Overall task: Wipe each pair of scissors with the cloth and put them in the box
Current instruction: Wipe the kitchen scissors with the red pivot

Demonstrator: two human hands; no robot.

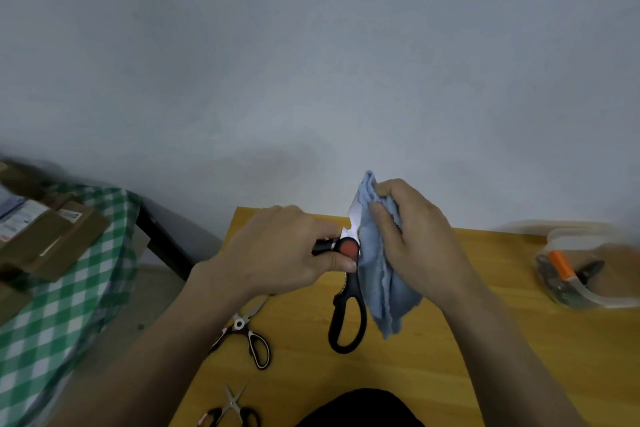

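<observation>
**Both hands busy on the black kitchen scissors**

Your left hand (277, 250) grips the black kitchen scissors (348, 308) near the red pivot, held in the air above the middle of the surface (485, 357), one handle loop hanging down. Your right hand (415, 236) clutches the blue cloth (384, 288), folded round the blade, whose shiny edge shows just left of the cloth. Two more pairs lie on the surface toward its left edge: black-and-white scissors (247, 333) under your left forearm, and small scissors (230, 409) by the near edge. The clear box (581, 270) sits at the right edge, holding an orange-handled tool.
</observation>
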